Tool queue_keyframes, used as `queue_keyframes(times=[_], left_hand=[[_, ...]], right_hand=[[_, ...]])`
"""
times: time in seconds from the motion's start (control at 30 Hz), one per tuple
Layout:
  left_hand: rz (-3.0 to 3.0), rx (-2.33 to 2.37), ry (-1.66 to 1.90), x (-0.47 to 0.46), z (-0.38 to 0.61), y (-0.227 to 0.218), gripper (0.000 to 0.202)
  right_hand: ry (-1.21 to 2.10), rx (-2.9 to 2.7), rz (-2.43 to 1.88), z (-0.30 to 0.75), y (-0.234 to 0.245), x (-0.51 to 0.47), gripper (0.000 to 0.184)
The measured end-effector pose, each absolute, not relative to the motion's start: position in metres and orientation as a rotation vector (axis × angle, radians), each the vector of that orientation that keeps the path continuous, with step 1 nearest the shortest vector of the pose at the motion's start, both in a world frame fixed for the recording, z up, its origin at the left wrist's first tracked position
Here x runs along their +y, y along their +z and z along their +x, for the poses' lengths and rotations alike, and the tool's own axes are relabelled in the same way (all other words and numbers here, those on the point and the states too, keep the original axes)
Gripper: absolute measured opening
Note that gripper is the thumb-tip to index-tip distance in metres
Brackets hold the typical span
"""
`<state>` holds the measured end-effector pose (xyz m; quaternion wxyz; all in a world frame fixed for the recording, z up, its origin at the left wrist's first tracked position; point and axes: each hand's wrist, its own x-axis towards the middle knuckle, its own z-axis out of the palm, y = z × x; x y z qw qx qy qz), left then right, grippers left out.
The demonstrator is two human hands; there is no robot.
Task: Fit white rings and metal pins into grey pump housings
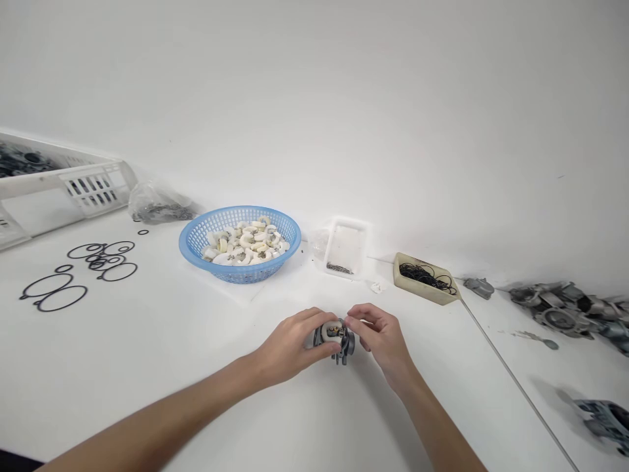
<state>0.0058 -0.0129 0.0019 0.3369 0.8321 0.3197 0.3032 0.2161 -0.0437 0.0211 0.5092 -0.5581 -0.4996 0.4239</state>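
So there's a big white tabletop running up to a white wall. Biggest thing on it is the white slotted crate at the far left edge, with dark parts inside. Then the blue mesh basket near the back edge, about the middle, full of cream-coloured curved plastic pieces. Over at the right edge there's a pile of grey metal castings, with one more casting closer to the front right corner.

Left of the basket a bunch of black O-rings lie loose on the tabletop, and a crumpled clear bag of small dark bits sits between crate and basket. To the right of the basket: a clear plastic tray with a few tiny dark parts, then a beige dish stuffed with thin black rings.

Front and middle, both hands meet on a small grey metal part with a cream float on top, right on the tabletop. Left hand has its fingers wrapped around the part's left side, gripping it. Right hand has fingers pinched together at the part's top right, touching it; can't tell whether there's something tiny in that pinch.
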Motion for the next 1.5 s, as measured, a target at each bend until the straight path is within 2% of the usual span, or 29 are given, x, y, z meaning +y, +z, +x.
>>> queue_keyframes(times=[0.53,0.73,1.5], left_hand=[[2.125,0.846,0.794,-0.012,0.008,0.002,0.031],[2.161,0.859,0.847,-0.013,0.01,-0.001,0.029],[2.244,0.891,0.939,-0.017,0.014,-0.003,0.025]], right_hand=[[1.097,-1.276,-1.338,0.225,0.009,-0.038,0.041],[1.151,-1.252,-1.306,0.222,0.011,-0.038,0.047],[1.218,-1.23,-1.372,0.226,0.013,-0.038,0.045]])
